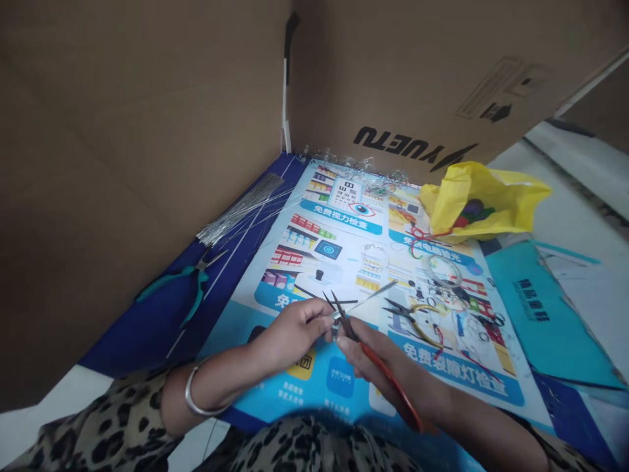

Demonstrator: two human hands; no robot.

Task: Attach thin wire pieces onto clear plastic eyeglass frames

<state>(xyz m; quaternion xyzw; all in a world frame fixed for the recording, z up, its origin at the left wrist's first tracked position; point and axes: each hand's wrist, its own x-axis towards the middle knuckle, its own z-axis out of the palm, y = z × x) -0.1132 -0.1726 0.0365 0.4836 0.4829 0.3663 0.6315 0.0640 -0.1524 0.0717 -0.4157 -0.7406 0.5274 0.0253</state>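
My left hand [299, 331] is closed in a pinch on a thin bundle of silver wire [371, 297], whose free end sticks out to the upper right. My right hand [383, 360] is wrapped round scissors with orange handles [393, 390]. Their dark, narrow blades stand apart and point up and away, right beside the wire at my left fingertips. Whether the blades touch the wire I cannot tell. Both hands meet low over the printed poster [236, 328]. Just right of them lie pliers with yellow handles [415, 318].
Pliers with teal handles [196, 282] lie at left, below a bundle of straight silver wires [240, 206]. Cardboard walls [147, 131] rise at left and behind. At right are a yellow bag [511, 203], a teal card [550, 314] and a wire coil [442, 270]. Tangled scraps [363, 167] line the back.
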